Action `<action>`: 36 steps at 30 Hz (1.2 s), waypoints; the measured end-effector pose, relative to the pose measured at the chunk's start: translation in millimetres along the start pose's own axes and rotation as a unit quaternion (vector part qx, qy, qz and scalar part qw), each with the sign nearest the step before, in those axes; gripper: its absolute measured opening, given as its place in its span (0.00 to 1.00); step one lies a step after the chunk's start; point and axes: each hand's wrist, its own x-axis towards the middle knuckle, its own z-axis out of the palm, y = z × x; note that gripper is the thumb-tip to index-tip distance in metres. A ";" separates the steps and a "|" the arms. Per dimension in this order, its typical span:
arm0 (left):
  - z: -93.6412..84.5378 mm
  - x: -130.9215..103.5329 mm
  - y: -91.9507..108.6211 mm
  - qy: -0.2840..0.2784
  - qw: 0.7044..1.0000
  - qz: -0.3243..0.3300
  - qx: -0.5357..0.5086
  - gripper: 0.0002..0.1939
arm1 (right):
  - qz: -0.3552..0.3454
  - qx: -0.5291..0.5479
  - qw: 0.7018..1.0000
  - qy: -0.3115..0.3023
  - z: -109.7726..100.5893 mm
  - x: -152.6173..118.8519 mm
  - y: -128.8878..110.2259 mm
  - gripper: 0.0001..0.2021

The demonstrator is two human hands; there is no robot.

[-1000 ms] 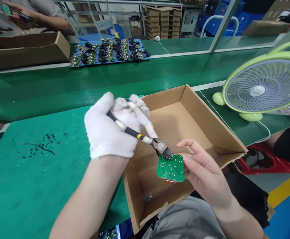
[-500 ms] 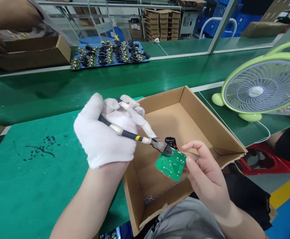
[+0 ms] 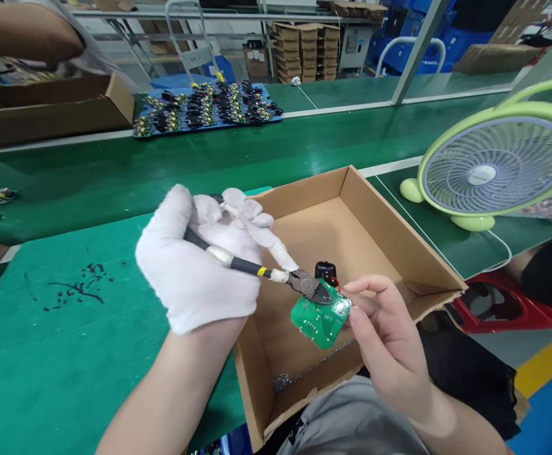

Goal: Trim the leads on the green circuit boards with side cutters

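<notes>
Over the cardboard box (image 3: 389,237), my right hand (image 3: 389,338) pinches the circuit board (image 3: 320,322); my left hand (image 3: 204,275) grips the pliers (image 3: 305,284).

Left hand (image 3: 202,268), gloved in white, grips cutting pliers (image 3: 250,266), tips over the face of a green circuit board (image 3: 316,322) (contact cannot be confirmed). Bare right hand (image 3: 392,344) pinches the board's edge between thumb and fingers. A black component (image 3: 325,270) with a red lead shows behind the board. Below: open cardboard box (image 3: 399,243), metallic clippings (image 3: 282,381) along its near side. Fan (image 3: 483,175) at right.
</notes>
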 end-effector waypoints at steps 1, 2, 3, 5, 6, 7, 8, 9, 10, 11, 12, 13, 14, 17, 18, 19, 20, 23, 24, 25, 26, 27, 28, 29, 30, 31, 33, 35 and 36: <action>1.1 -0.4 0.7 0.001 1.000 0.002 -0.006 0.21 | -0.002 0.003 1.000 -0.006 0.2 0.4 -0.3 0.06; 1.9 -0.5 1.1 0.003 1.000 0.003 -0.011 0.21 | -0.001 0.007 1.000 -0.012 0.3 0.7 -0.5 0.06; 2.1 -0.1 1.2 0.001 1.000 0.002 -0.016 0.21 | -0.001 0.011 1.000 -0.018 0.1 1.0 -0.5 0.06; 0.7 2.0 0.5 -0.011 1.000 0.005 -0.022 0.21 | -0.007 0.026 0.999 -0.026 -0.5 1.1 -0.2 0.07; -0.7 3.5 -0.1 -0.020 0.999 0.008 -0.024 0.21 | -0.012 0.034 0.999 -0.029 -0.8 1.0 0.0 0.07; -2.4 5.0 -0.7 -0.030 0.999 0.011 -0.022 0.21 | -0.016 0.041 0.999 -0.031 -1.1 1.0 0.3 0.07; -4.1 6.3 -1.1 -0.038 0.999 0.014 -0.020 0.21 | -0.018 0.046 0.998 -0.033 -1.3 0.9 0.5 0.07; -5.7 7.3 -1.3 -0.041 0.999 0.019 -0.018 0.22 | -0.020 0.049 0.998 -0.034 -1.2 1.0 0.5 0.08; -7.1 7.9 -1.3 -0.041 0.999 0.020 -0.014 0.22 | -0.021 0.049 0.998 -0.034 -1.1 1.2 0.5 0.08; -8.1 8.1 -1.0 -0.040 0.999 0.018 -0.011 0.22 | -0.023 0.047 0.998 -0.035 -0.7 1.4 0.3 0.08; -8.8 7.9 -0.5 -0.040 0.999 0.016 -0.010 0.22 | -0.025 0.043 0.998 -0.033 -0.3 1.8 0.1 0.08; -9.2 7.6 -0.1 -0.040 0.999 0.018 -0.010 0.21 | -0.029 0.038 0.998 -0.032 0.3 2.1 -0.2 0.08; -9.4 7.1 0.2 -0.041 0.999 0.021 -0.011 0.21 | -0.033 0.033 0.998 -0.031 0.8 2.4 -0.4 0.08; -8.9 5.5 0.1 -0.050 0.998 0.045 -0.014 0.22 | -0.040 0.023 0.998 -0.029 2.1 2.5 -0.9 0.08; -8.5 5.1 -0.1 -0.050 0.997 0.053 -0.016 0.22 | -0.042 0.021 0.998 -0.029 2.2 2.3 -0.9 0.08; -8.2 4.6 -0.3 -0.047 0.997 0.060 -0.019 0.23 | -0.042 0.018 0.999 -0.029 2.2 2.1 -0.9 0.08; -7.9 4.1 -0.3 -0.046 0.997 0.064 -0.020 0.23 | -0.043 0.016 0.999 -0.029 2.1 1.9 -0.7 0.09; -7.5 2.9 0.8 -0.037 0.997 0.065 -0.005 0.23 | -0.047 0.004 0.998 -0.029 1.0 1.4 0.0 0.09; -7.3 2.6 1.5 -0.029 0.997 0.066 0.003 0.23 | -0.049 0.000 0.998 -0.031 0.7 1.3 0.3 0.10; -7.0 2.4 2.1 -0.020 0.998 0.065 0.011 0.23 | -0.052 -0.005 0.998 -0.034 0.4 1.4 0.5 0.10; -6.5 2.2 2.7 -0.011 0.998 0.060 0.013 0.23 | -0.056 -0.009 0.998 -0.039 0.2 1.5 0.7 0.10; -5.9 2.1 3.2 -0.005 0.998 0.059 0.009 0.23 | -0.060 -0.013 0.997 -0.044 0.1 1.6 0.8 0.10; -5.0 2.0 3.7 -0.002 0.998 0.057 -0.001 0.23 | -0.065 -0.016 0.997 -0.049 0.1 1.8 0.8 0.10; -3.9 1.9 4.0 -0.002 0.998 0.054 -0.012 0.23 | -0.070 -0.020 0.996 -0.051 0.2 1.9 0.9 0.11; -2.7 1.7 4.4 -0.001 0.999 0.050 -0.021 0.23 | -0.075 -0.024 0.996 -0.051 0.3 2.0 1.0 0.11; -1.5 1.5 4.8 0.004 0.998 0.048 -0.028 0.23 | -0.080 -0.028 0.995 -0.051 0.4 2.1 1.2 0.11; 0.7 1.0 5.9 0.018 0.998 0.050 -0.034 0.23 | -0.086 -0.035 0.994 -0.052 0.4 2.0 1.7 0.10; 2.0 0.6 7.3 0.020 0.998 0.045 -0.033 0.24 | -0.087 -0.043 0.994 -0.053 0.1 1.7 2.5 0.10; 2.3 0.6 7.9 0.018 0.998 0.045 -0.034 0.24 | -0.085 -0.047 0.994 -0.055 -0.1 1.6 2.9 0.10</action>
